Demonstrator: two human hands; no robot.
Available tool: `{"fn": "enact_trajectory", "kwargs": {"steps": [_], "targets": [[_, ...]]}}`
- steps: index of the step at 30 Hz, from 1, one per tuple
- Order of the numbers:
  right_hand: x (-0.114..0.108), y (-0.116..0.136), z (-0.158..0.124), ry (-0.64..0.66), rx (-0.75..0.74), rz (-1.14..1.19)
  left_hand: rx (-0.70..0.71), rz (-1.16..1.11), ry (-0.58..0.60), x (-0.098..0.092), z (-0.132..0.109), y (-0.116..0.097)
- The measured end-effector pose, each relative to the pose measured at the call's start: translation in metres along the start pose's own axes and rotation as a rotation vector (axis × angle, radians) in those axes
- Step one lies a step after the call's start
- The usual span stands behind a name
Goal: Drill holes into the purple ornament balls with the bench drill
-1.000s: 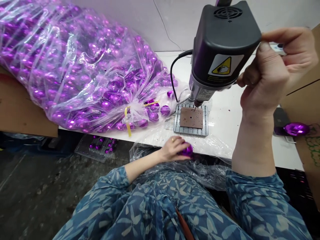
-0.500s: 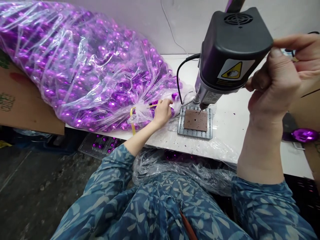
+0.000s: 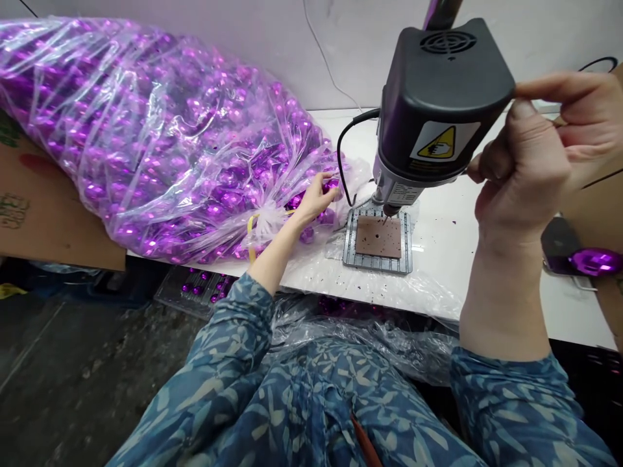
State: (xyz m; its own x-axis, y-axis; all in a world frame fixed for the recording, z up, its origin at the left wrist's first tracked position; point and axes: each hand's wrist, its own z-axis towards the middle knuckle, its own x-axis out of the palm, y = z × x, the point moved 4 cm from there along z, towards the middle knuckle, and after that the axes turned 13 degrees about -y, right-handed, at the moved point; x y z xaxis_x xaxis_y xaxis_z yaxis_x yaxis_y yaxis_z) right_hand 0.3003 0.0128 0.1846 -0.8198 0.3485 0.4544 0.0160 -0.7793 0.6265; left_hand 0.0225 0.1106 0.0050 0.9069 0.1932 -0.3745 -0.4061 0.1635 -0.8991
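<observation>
Left hand [image 3: 317, 200] has moved over white table [image 3: 442, 243], toward wall [image 3: 272, 45].

- A white table [image 3: 438, 266] is set against the wall [image 3: 253, 39].
- Toward its left, a large clear bag [image 3: 160, 130] is partly borne by the tabletop; its neck is tied with yellow ribbon [image 3: 251, 233].
- Purple balls [image 3: 306, 235] are gathered beside the neck; whether they are laid on plastic cannot be told.
- Near the middle, a drill [image 3: 448, 84] is stood on its grey base [image 3: 348, 250].
- Clear plastic film [image 3: 428, 292] is draped along the front edge.
- Dark crumbs are scattered around the base.
</observation>
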Motion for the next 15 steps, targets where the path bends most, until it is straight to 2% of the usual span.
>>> {"fn": "enact_trajectory", "kwargs": {"steps": [2, 4, 6, 8, 11, 13, 15], "targets": [[0.001, 0.003, -0.002, 0.007, -0.001, 0.007, -0.168, -0.212, -0.056, -0.024, -0.018, -0.01], [0.001, 0.005, -0.003, 0.006, 0.011, 0.011, -0.26, -0.408, -0.137, -0.045, -0.037, -0.027], [0.002, 0.007, -0.005, -0.005, 0.029, 0.006, -0.341, -0.579, -0.148, -0.056, -0.057, -0.046], [0.002, 0.008, -0.005, -0.016, 0.037, 0.008, -0.464, -0.725, -0.058, -0.054, -0.076, -0.063], [0.004, 0.008, -0.005, -0.016, 0.039, 0.007, -0.66, -0.894, 0.139, -0.037, -0.102, -0.078], [0.005, 0.008, -0.004, -0.018, 0.026, 0.009, -0.753, -0.964, 0.225, -0.022, -0.115, -0.08], [0.005, 0.007, -0.004, -0.026, 0.016, 0.014, -0.811, -1.0, 0.255, -0.009, -0.124, -0.077]]}}
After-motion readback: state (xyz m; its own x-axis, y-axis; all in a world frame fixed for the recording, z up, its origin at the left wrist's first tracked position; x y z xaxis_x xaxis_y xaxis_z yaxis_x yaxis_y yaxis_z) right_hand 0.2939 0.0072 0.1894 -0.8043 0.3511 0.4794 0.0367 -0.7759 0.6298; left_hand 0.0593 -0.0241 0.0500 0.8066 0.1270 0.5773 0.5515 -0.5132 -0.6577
